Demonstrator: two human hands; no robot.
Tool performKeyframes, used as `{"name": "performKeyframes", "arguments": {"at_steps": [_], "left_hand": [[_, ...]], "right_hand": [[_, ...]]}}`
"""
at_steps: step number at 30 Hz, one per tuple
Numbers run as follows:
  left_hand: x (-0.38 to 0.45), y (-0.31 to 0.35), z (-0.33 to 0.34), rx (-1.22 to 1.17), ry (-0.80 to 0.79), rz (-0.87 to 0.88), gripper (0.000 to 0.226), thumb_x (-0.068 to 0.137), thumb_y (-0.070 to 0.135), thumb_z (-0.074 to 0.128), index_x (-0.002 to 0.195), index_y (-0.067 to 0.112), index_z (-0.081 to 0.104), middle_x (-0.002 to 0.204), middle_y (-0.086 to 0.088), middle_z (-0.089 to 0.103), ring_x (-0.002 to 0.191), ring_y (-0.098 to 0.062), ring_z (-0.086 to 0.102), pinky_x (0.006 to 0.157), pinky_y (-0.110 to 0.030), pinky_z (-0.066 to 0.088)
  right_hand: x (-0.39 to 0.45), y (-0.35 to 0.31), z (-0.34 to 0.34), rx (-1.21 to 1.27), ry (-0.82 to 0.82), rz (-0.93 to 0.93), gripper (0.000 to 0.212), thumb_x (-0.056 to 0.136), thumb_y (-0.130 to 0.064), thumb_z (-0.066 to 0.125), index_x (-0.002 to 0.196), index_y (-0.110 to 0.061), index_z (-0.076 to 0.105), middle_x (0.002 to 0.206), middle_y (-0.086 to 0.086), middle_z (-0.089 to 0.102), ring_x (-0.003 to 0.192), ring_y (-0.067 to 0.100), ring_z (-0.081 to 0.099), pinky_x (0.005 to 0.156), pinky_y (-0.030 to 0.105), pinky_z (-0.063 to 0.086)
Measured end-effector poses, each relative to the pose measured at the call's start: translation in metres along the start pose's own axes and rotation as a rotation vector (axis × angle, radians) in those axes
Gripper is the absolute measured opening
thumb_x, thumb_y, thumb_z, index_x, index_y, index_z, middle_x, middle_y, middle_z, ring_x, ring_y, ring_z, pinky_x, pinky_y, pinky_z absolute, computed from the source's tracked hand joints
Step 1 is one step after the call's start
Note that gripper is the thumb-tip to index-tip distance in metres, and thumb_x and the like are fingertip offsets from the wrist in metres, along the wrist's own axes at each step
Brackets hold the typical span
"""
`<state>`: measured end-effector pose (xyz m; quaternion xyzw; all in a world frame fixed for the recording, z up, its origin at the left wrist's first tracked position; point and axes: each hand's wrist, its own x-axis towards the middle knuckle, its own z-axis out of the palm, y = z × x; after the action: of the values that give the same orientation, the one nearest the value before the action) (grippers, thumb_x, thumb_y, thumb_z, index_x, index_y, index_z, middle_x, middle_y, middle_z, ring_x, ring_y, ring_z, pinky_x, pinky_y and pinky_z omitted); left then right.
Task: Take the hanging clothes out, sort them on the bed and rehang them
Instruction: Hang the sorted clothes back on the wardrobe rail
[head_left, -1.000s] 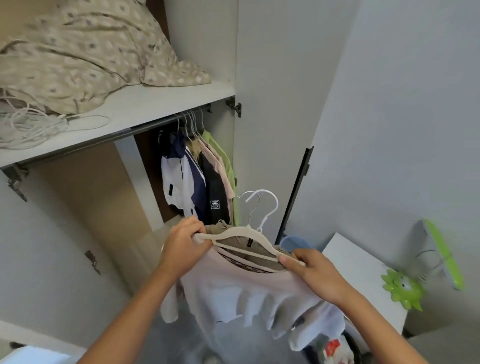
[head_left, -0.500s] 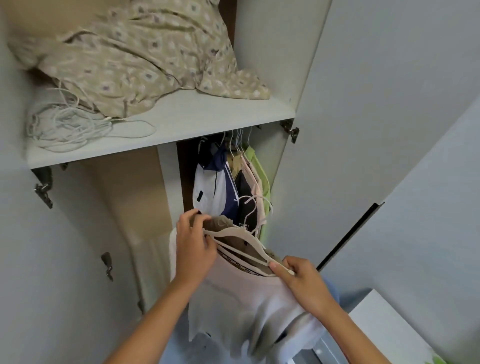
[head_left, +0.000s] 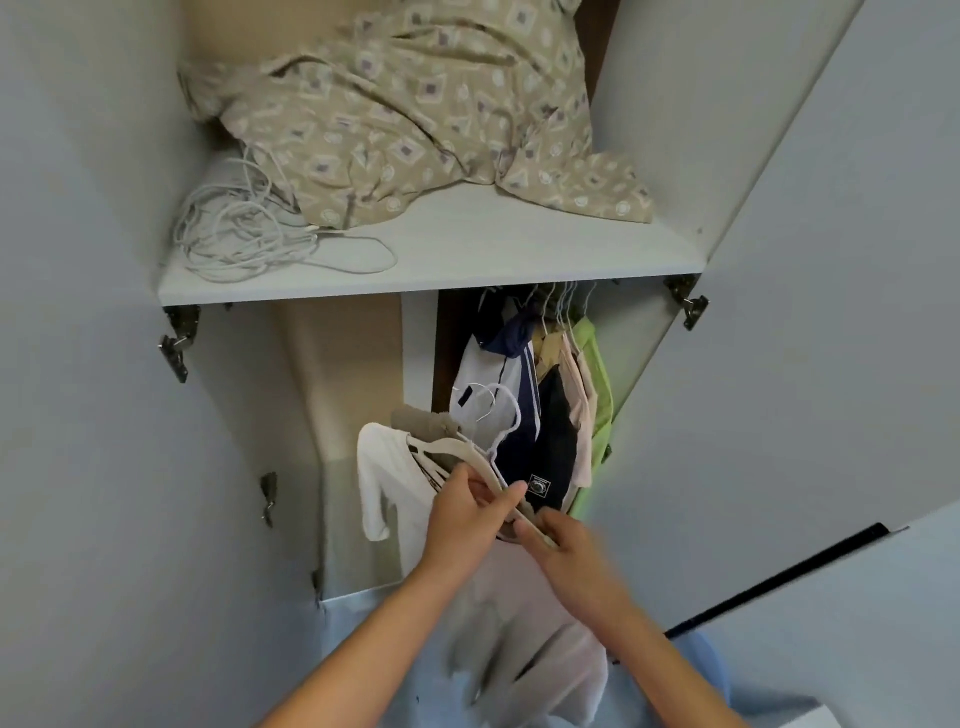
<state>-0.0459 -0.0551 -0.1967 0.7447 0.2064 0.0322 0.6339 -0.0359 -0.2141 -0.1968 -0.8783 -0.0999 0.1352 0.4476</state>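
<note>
Holding a cream hanger in front of the open wardrobe, both hands work below the wardrobe shelf, which serves as the reference landmark. The left hand grasps the hanger near its middle, with thumb and fingers curled round the bar. The right hand pinches the lower right end of the same hanger between thumb and fingers. A white long-sleeved shirt hangs from this hanger; one sleeve falls to the left, and the blurred body of the garment drops down between the forearms. The hanger's white hook points upward toward the shelf and is apart from the rail. A second hook shows just behind it.

Directly under the shelf, toward its right end, the remaining hung clothes sit bunched together: a navy and white jacket, a dark garment with a small badge, a pale pink item and a lime green item at the far right. On top of the shelf lies a crumpled patterned beige quilt, and a coil of white cable rests at the shelf's left end, touching the quilt.
</note>
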Motion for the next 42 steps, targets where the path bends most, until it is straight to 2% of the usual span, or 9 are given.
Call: {"name": "performKeyframes", "arguments": {"at_steps": [4, 9, 12, 15, 21, 29, 33, 37, 42], "left_hand": [[0.019, 0.000, 0.010, -0.035, 0.084, -0.012, 0.023, 0.092, 0.024, 0.079, 0.090, 0.011, 0.060, 0.083, -0.008, 0.068, 0.080, -0.023, 0.067, 0.074, -0.032, 0.055], [0.037, 0.006, 0.021, -0.044, 0.133, -0.003, 0.030, 0.093, 0.020, 0.077, 0.088, 0.002, 0.053, 0.083, -0.020, 0.063, 0.077, -0.026, 0.062, 0.079, -0.050, 0.055], [0.043, 0.012, 0.030, -0.023, 0.180, -0.005, 0.025, 0.094, 0.017, 0.074, 0.085, 0.007, 0.052, 0.076, -0.007, 0.061, 0.073, -0.020, 0.062, 0.073, -0.040, 0.054], [0.049, 0.015, 0.033, 0.056, 0.246, -0.010, 0.024, 0.097, 0.016, 0.068, 0.083, 0.011, 0.049, 0.069, 0.000, 0.054, 0.062, -0.010, 0.052, 0.060, -0.023, 0.044], [0.060, -0.001, 0.028, 0.008, 0.279, -0.046, 0.021, 0.105, 0.020, 0.060, 0.089, 0.009, 0.052, 0.075, -0.014, 0.066, 0.066, -0.025, 0.062, 0.073, -0.048, 0.055], [0.073, -0.003, 0.004, 0.014, 0.291, 0.010, 0.024, 0.109, 0.027, 0.052, 0.089, 0.015, 0.052, 0.068, -0.005, 0.063, 0.059, -0.020, 0.059, 0.067, -0.048, 0.055], [0.085, -0.002, -0.022, -0.057, 0.344, -0.001, 0.031, 0.112, 0.031, 0.043, 0.091, 0.009, 0.049, 0.058, -0.006, 0.055, 0.051, -0.025, 0.055, 0.053, -0.044, 0.051], [0.106, -0.015, -0.047, 0.030, 0.359, 0.037, 0.036, 0.110, 0.041, 0.043, 0.082, 0.018, 0.046, 0.060, -0.007, 0.055, 0.058, -0.040, 0.059, 0.063, -0.059, 0.055], [0.114, -0.016, -0.039, 0.048, 0.328, 0.111, 0.037, 0.110, 0.038, 0.047, 0.079, 0.018, 0.050, 0.058, 0.003, 0.048, 0.056, -0.027, 0.053, 0.062, -0.053, 0.052]], "right_hand": [[0.023, -0.002, -0.012, 0.044, -0.128, 0.040, 0.043, 0.104, -0.047, 0.056, 0.087, -0.008, 0.061, 0.071, -0.007, 0.052, 0.063, 0.006, 0.047, 0.064, 0.028, 0.037], [0.047, -0.002, -0.034, 0.325, -0.267, 0.191, 0.033, 0.108, -0.039, 0.052, 0.092, -0.027, 0.078, 0.096, -0.004, 0.078, 0.096, 0.018, 0.071, 0.095, 0.037, 0.049], [0.061, 0.005, -0.041, 0.357, -0.294, 0.193, 0.049, 0.108, -0.022, 0.050, 0.064, -0.033, 0.068, 0.071, -0.012, 0.063, 0.075, 0.010, 0.057, 0.080, 0.033, 0.042], [0.070, 0.012, -0.049, 0.348, -0.319, 0.180, 0.033, 0.106, -0.024, 0.051, 0.074, -0.028, 0.057, 0.077, -0.004, 0.052, 0.079, 0.013, 0.048, 0.079, 0.034, 0.037], [0.087, 0.016, -0.061, 0.211, -0.356, 0.069, 0.032, 0.110, -0.032, 0.048, 0.078, -0.025, 0.049, 0.073, -0.008, 0.042, 0.066, 0.002, 0.040, 0.068, 0.025, 0.033], [0.096, 0.004, -0.045, 0.161, -0.353, 0.035, 0.042, 0.107, -0.038, 0.055, 0.070, -0.025, 0.039, 0.071, 0.001, 0.033, 0.065, 0.014, 0.033, 0.063, 0.032, 0.027], [0.090, 0.001, -0.040, 0.148, -0.341, -0.018, 0.041, 0.107, -0.041, 0.053, 0.072, -0.020, 0.048, 0.070, 0.003, 0.042, 0.066, 0.017, 0.042, 0.060, 0.027, 0.034], [0.086, 0.006, -0.035, 0.189, -0.270, -0.035, 0.049, 0.107, -0.045, 0.052, 0.077, -0.005, 0.055, 0.071, 0.006, 0.048, 0.067, 0.018, 0.050, 0.065, 0.030, 0.039], [0.104, 0.009, -0.015, 0.152, -0.150, -0.084, 0.063, 0.103, -0.056, 0.050, 0.085, 0.004, 0.053, 0.072, 0.021, 0.046, 0.065, 0.022, 0.048, 0.065, 0.035, 0.039]]}}
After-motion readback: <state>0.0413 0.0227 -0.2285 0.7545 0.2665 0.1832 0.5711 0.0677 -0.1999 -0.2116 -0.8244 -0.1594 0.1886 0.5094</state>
